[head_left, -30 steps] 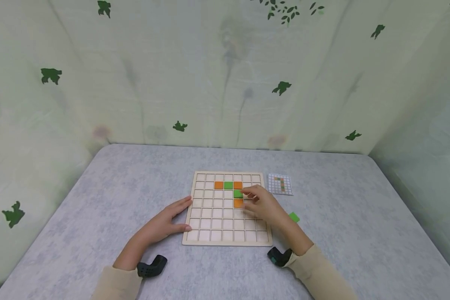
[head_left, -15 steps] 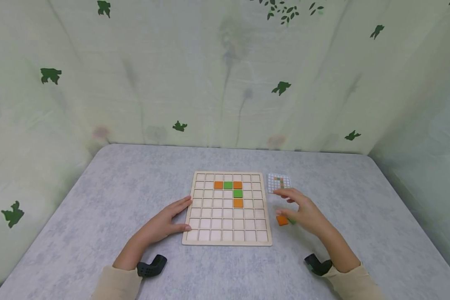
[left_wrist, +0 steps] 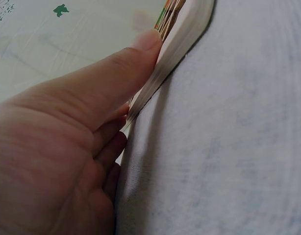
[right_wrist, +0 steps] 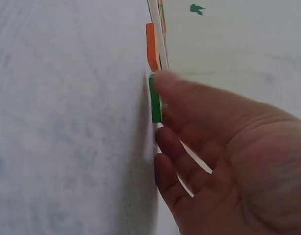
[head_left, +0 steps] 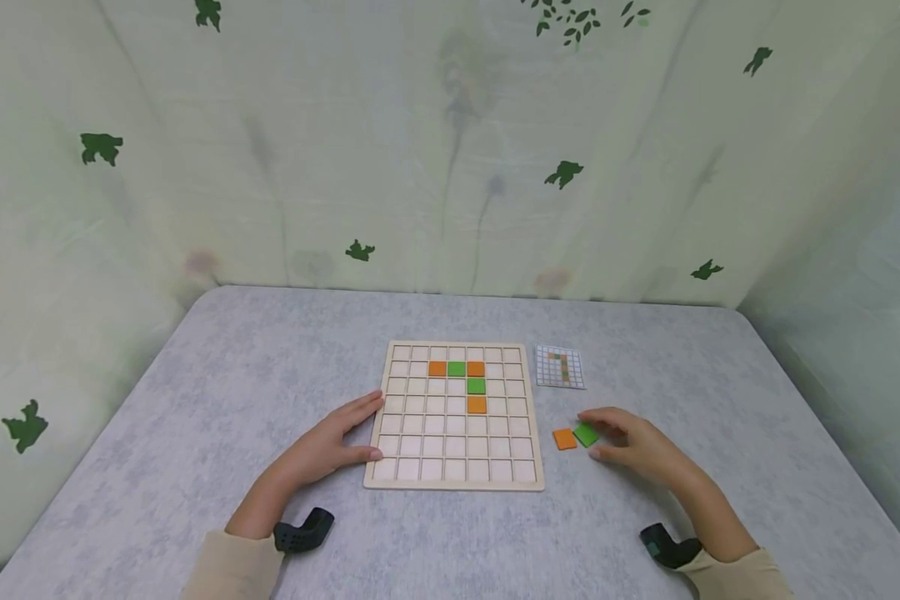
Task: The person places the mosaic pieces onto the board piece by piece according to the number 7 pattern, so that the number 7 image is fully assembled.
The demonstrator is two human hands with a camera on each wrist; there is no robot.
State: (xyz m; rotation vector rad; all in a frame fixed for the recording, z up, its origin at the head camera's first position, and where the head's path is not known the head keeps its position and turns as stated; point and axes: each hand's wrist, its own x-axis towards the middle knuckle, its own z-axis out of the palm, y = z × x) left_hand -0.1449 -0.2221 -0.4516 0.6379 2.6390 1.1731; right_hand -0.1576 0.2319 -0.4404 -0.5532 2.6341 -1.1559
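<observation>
Centrally, wooden grid board (head_left: 454,415) flat on grey table (head_left: 195,400), five tiles seated: orange, green, orange across the second row, then green and orange descending beneath the right-hand orange. Left hand (head_left: 328,446) resting against board's left edge, fingers straight and together along it, thumb (left_wrist: 122,68) pressed on the rim in the left wrist view; nothing grasped. Right hand (head_left: 633,442) on table right of board, fingertips and thumb touching loose green tile (head_left: 587,434), thumb tip on the tile's edge in the right wrist view (right_wrist: 156,100); fingers loosely bent, slightly apart, not closed around it. Loose orange tile (head_left: 565,439) just beside green tile, between it and board, untouched. Small pattern card (head_left: 559,367) beyond both tiles, near board's far right corner, printed with a grid and an orange-green figure; no legible writing or brand anywhere. Black wrist devices at both cuffs. Pale curtain with dark green leaf prints behind table.
</observation>
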